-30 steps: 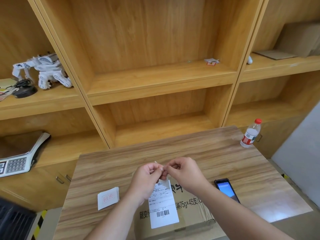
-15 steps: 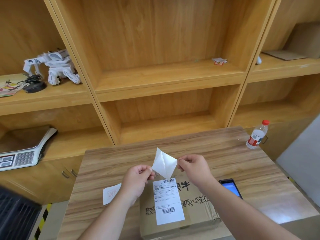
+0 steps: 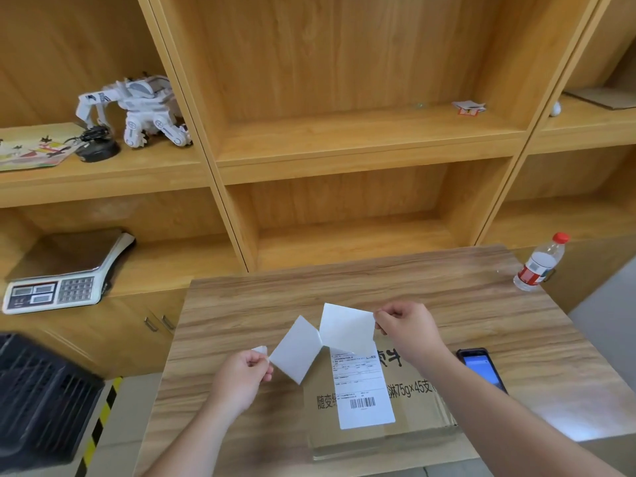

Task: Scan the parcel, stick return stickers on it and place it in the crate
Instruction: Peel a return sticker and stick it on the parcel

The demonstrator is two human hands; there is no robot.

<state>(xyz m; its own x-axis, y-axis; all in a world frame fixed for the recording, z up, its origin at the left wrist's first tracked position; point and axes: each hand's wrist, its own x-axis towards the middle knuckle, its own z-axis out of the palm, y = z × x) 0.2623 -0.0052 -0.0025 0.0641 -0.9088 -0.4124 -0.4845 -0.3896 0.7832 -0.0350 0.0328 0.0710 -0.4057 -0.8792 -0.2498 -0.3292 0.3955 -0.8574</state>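
Nearest to me, the parcel lies flat on the worktop at its front edge, its shipping label face up with the barcode toward me. Just above it my two hands hold the white sheet between them. My left hand has its fingers pinched shut on the lower-left panel, the backing paper; my right hand has its fingers pinched on the upper-right panel, the sticker.

A second ago both hands were pressed together picking at a corner; half a second ago a single white triangle had opened between them. Now my hands have drawn well apart and the two panels meet only along a short seam. I judge the peel nearly finished, so the sticker should soon be free to press onto the parcel, with the crate step still to come.

The phone rests on the worktop to the right of the parcel. At the left edge a dark slatted crate sits beside the worktop. Farther off, a water bottle stands at the far right corner, and the shelves rise behind.
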